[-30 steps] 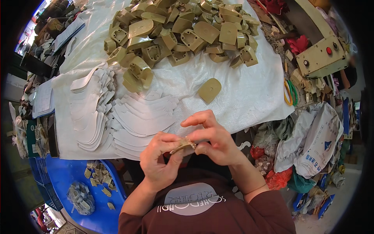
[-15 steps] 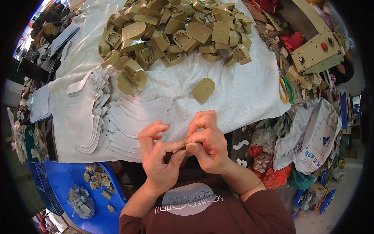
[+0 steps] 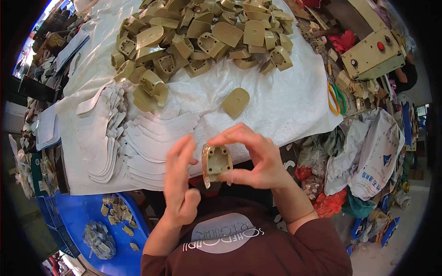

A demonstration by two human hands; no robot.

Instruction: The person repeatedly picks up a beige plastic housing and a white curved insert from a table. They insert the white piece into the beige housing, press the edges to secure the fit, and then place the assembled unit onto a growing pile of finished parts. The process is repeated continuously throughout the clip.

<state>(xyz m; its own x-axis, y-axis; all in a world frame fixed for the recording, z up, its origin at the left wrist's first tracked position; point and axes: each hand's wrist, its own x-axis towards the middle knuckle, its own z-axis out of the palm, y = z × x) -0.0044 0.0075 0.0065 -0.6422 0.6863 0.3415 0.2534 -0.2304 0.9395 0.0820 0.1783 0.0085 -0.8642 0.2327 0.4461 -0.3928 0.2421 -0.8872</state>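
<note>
My right hand [image 3: 258,158] grips an olive shoe heel [image 3: 219,162] between thumb and fingers. Its hollowed face with several holes is turned up. Along the heel's left side runs a shiny, patterned covering strip [image 3: 205,171], whose loose end sticks out below. Just left of it, apart from the heel, my left hand [image 3: 179,179] is somewhat blurred; its fingers are stretched out and nothing shows in them. A single olive heel [image 3: 235,103] lies on the white sheet beyond my hands. Farther off is a big pile of similar heels [image 3: 225,34].
Fanned stacks of white cut pieces [image 3: 147,145] lie on the left of the white sheet [image 3: 294,106]. A blue tub [image 3: 76,216] with patterned scraps and a clear bag stands lower left. Scissors [image 3: 334,99], a control box [image 3: 374,55] and white sacks [image 3: 375,154] are at right.
Both hands were together, pinching at something small. Now they are apart: my right hand has turned the heel's holed face into view, and my left hand has let go.
</note>
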